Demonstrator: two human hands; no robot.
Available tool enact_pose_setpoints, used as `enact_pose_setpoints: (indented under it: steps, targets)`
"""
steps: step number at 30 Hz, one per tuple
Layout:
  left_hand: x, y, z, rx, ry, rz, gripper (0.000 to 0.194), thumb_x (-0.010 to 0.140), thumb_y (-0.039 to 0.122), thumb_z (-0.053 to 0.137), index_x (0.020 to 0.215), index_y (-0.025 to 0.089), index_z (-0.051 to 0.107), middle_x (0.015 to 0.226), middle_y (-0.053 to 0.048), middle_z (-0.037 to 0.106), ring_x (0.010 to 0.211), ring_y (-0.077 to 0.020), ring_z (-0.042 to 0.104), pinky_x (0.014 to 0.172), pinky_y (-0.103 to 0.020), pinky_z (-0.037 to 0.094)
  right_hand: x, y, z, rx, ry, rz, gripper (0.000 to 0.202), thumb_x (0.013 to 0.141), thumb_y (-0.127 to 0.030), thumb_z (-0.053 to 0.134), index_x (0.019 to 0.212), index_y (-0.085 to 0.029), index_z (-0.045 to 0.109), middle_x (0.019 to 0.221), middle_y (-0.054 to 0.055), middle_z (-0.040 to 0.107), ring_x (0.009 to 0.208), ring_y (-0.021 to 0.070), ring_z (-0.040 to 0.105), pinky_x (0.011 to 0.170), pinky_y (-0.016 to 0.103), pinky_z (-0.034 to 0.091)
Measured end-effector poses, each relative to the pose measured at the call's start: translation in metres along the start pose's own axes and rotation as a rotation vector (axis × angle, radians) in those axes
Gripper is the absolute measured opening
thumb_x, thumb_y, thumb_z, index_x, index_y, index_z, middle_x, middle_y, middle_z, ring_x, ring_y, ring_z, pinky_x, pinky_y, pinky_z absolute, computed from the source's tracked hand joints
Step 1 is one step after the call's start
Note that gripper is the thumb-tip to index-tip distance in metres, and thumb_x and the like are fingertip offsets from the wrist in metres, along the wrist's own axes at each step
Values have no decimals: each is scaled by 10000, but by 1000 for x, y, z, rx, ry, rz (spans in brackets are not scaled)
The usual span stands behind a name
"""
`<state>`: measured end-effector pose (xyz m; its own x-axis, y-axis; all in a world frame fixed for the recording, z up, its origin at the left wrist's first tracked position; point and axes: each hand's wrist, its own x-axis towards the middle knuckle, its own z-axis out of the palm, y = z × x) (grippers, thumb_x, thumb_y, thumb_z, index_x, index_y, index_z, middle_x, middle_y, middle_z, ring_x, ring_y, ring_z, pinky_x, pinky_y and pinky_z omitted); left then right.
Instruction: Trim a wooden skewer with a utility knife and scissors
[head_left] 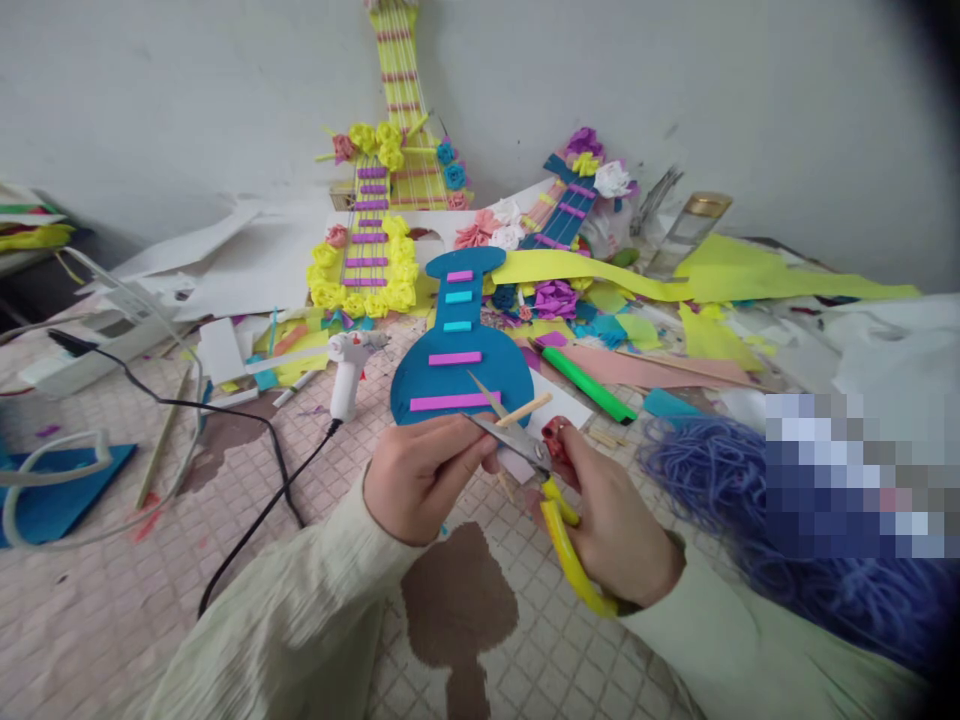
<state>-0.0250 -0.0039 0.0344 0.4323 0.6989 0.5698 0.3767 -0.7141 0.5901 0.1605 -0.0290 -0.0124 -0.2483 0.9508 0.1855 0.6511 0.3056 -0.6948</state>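
Note:
My left hand (424, 475) is closed, its fingertips pinching a short thin wooden stick (531, 408) that points up to the right. In my right hand (619, 520) are scissors (561, 545) with yellow handles. Their metal blades are spread, and the stick lies across them; whether they touch it I cannot tell. Something red with dark marks (553, 440) shows at my right fingertips. Just beyond my hands lies a blue guitar-shaped cutout (469, 385) with pink and light blue strips across it. Its lower edge is partly hidden behind my left hand and the blades.
A white glue gun (347, 375) with a black cord stands left of the cutout. A green marker (589, 383) and purple-blue yarn (694, 480) lie to the right. Decorated paper guitars (367, 235) lean at the back near a glass jar (694, 230). Paper scraps cover much of the tiled surface.

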Motion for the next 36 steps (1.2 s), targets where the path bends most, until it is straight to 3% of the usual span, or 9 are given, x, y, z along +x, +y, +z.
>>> enact_pose_setpoints:
  steps: [7, 14, 22, 36]
  targets:
    - [-3, -2, 1, 175, 35, 93, 193, 804, 86, 452, 672, 124, 588, 614, -30, 612, 519, -83, 557, 481, -167, 439, -1, 0, 2, 0, -15, 13, 349, 704, -280, 538, 997, -175, 380, 806, 48, 498, 765, 215, 533, 704, 366, 457]
    - [-7, -3, 7, 361, 112, 159, 127, 813, 110, 472, 823, 116, 598, 557, -6, 581, 509, -99, 562, 465, -176, 447, -2, -2, 9, 38, -38, 64, 380, 687, -243, 560, 1012, -190, 372, 863, 44, 504, 776, 198, 520, 709, 347, 434]
    - [-6, -2, 7, 525, 138, 231, 146, 829, 121, 451, 853, 103, 593, 596, -32, 618, 520, -112, 563, 464, -203, 450, -2, -8, 7, 69, -41, 61, 342, 690, -220, 559, 980, -189, 380, 885, 48, 527, 773, 187, 511, 674, 315, 412]
    - [-6, -1, 6, 495, 151, 251, 131, 813, 107, 475, 866, 73, 591, 566, -33, 599, 495, -121, 538, 459, -226, 429, -4, -6, 8, 37, -12, 26, 322, 663, -276, 545, 923, -203, 369, 770, 36, 513, 667, 193, 513, 646, 337, 440]
